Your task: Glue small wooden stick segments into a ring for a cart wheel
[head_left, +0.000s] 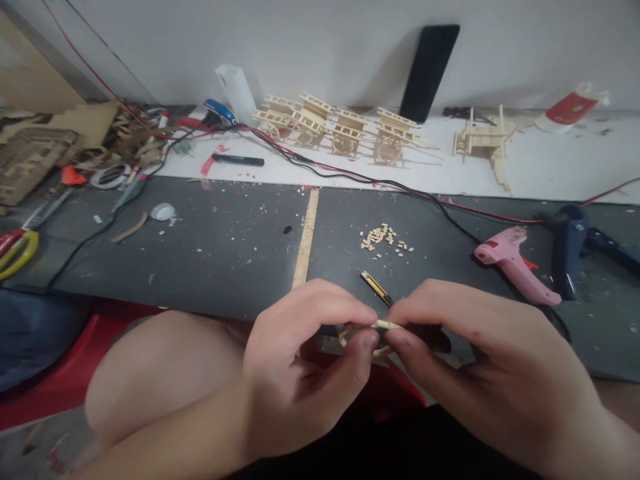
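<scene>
Between my two hands is a small pale wooden ring-like piece [384, 325], held just in front of the table's near edge. My left hand [310, 353] pinches its left side with thumb and forefinger. From the other side, my right hand [460, 340] pinches it with thumb and fingertips. Fingers hide much of the piece. Just beyond my fingertips lies a utility knife [376, 288], yellow and black, its lower end hidden by my right hand. Farther back, a loose pile of tiny wooden bits [383, 237] lies on the dark tabletop [240, 247].
A pink glue gun [520, 260] and a dark blue tool [570, 247] lie at the right. Several wooden model carts [350, 127] stand along the back, near a black phone [430, 73]. Cables [340, 175] cross the table. Scissors [23, 250] lie far left.
</scene>
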Motion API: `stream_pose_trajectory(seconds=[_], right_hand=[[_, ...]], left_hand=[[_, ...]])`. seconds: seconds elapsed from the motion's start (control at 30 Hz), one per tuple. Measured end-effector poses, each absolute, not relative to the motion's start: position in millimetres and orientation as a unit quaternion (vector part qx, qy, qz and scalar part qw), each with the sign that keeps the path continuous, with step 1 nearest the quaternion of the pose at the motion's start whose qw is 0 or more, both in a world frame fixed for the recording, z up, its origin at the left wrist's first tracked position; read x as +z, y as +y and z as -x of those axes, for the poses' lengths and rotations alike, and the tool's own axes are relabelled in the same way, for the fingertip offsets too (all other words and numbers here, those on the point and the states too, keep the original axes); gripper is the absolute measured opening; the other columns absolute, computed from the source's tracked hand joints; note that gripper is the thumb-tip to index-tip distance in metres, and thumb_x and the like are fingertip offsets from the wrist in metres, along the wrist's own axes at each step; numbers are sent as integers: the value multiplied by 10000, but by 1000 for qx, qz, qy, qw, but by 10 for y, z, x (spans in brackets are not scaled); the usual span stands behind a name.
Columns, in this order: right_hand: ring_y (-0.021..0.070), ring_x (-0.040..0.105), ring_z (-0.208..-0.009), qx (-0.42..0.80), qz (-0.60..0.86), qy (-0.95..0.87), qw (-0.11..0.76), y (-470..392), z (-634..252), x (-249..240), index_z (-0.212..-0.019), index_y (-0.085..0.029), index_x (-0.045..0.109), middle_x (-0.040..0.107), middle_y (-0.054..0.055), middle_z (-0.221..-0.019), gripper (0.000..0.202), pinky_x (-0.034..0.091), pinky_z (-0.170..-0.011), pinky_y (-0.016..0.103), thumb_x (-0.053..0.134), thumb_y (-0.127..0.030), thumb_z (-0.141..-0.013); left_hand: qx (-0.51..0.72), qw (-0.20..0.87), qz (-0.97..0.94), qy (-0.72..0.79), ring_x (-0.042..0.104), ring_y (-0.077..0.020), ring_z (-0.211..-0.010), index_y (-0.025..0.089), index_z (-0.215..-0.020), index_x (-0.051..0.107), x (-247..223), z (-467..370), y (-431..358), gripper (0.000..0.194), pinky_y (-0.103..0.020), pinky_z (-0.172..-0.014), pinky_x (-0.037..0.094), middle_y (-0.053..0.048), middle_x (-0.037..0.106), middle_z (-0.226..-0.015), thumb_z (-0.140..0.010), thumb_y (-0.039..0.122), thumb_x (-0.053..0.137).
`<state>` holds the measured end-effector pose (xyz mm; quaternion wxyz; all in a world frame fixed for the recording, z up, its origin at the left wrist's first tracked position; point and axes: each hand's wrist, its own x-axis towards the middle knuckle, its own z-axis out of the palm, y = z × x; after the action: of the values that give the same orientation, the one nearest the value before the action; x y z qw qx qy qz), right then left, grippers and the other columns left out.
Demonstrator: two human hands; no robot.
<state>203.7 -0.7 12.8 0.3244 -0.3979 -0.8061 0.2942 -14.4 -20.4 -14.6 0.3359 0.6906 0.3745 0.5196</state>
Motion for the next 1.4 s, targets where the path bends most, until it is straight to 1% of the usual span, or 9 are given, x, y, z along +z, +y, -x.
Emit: stream_pose_trajectory(seconds=[0.1,0.33,0.47,0.7,0.97,1.17,1.4], right_hand=[[57,599,-623,294,392,-809,325,-2,-2022,138,-875,-223,730,685,-56,-742,191,463,-583,172,670,-134,-1033],[54,607,-629,292,394,-808,328,-18,-2008,131,-897,-222,732,689,-59,-746,184,460,-588,172,664,-121,-1036],[64,612,-640,280,393,-815,321,-29,-2005,119,-916,-218,727,694,-54,-759,182,462,-593,195,647,-126,-1052],[88,607,-630,260,384,-830,311,-42,-2015,121,-907,-203,722,683,-31,-745,212,458,-566,228,608,-133,-1071],[83,613,-634,269,378,-827,317,-48,-2017,115,-903,-206,708,695,-33,-755,211,462,-575,221,608,-117,-1066],[81,611,-645,259,382,-828,318,-53,-2017,122,-904,-199,717,693,-33,-757,208,461,-586,211,608,-107,-1056],[103,603,-635,243,369,-840,315,-33,-2009,124,-905,-194,711,694,-14,-755,215,457,-574,246,599,-97,-1062]], left_hand=[[513,335,-696,375,726,-119,-879,130,-1101,768,-154,150,-203,293,-264,-815,610,-32,780,-968,-892,-73,746],[505,329,-699,385,713,-102,-884,136,-1080,758,-154,145,-209,272,-243,-822,603,-14,769,-970,-902,-69,742],[497,328,-700,394,717,-98,-898,140,-1072,755,-140,146,-218,255,-238,-856,607,-9,770,-976,-914,-61,744],[495,327,-700,397,714,-100,-893,148,-1055,757,-130,147,-218,237,-237,-855,606,-5,766,-962,-922,-48,749],[494,340,-693,399,714,-102,-890,163,-1078,752,-135,149,-223,270,-239,-836,607,-3,764,-978,-922,-56,748],[488,357,-681,412,716,-96,-863,185,-1043,754,-114,150,-211,225,-220,-820,609,10,769,-945,-940,-15,761],[494,375,-669,409,727,-119,-827,198,-1021,764,-90,140,-194,244,-241,-778,616,-4,786,-924,-918,-23,756]])
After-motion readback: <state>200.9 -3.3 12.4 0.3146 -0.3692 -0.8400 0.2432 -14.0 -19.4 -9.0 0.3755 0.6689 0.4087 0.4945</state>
